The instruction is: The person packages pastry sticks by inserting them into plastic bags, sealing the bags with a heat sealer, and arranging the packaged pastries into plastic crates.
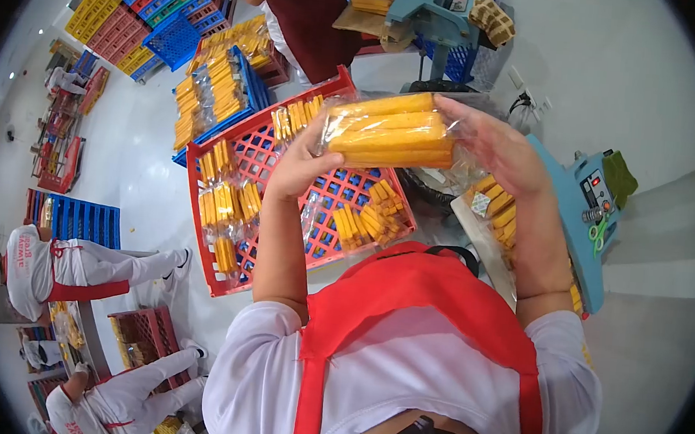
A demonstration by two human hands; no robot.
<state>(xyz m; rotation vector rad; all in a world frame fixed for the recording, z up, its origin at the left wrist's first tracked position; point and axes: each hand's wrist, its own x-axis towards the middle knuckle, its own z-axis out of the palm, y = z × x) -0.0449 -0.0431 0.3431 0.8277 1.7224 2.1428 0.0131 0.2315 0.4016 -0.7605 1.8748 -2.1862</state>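
A clear plastic pack of long yellow sticks (391, 131) is held up between both hands, above a red crate. My left hand (299, 160) grips its left end, with the thumb along the lower edge. At its right end my right hand (504, 148) holds the plastic wrap. Beneath, the red crate (283, 98) bears several packs of yellow sticks (226, 203) at its left side and more packs (368, 219) near its lower right corner. Blue mesh shows through the crate's lattice bottom.
A blue sealing machine (581, 211) with green scissors (599, 235) stands at the right, beside more yellow sticks (499, 208). Another machine (441, 16) is at the top. A co-worker in a dark red apron (314, 18) stands beyond the crate. Blue crates (247, 87) hold packs; other people work at left.
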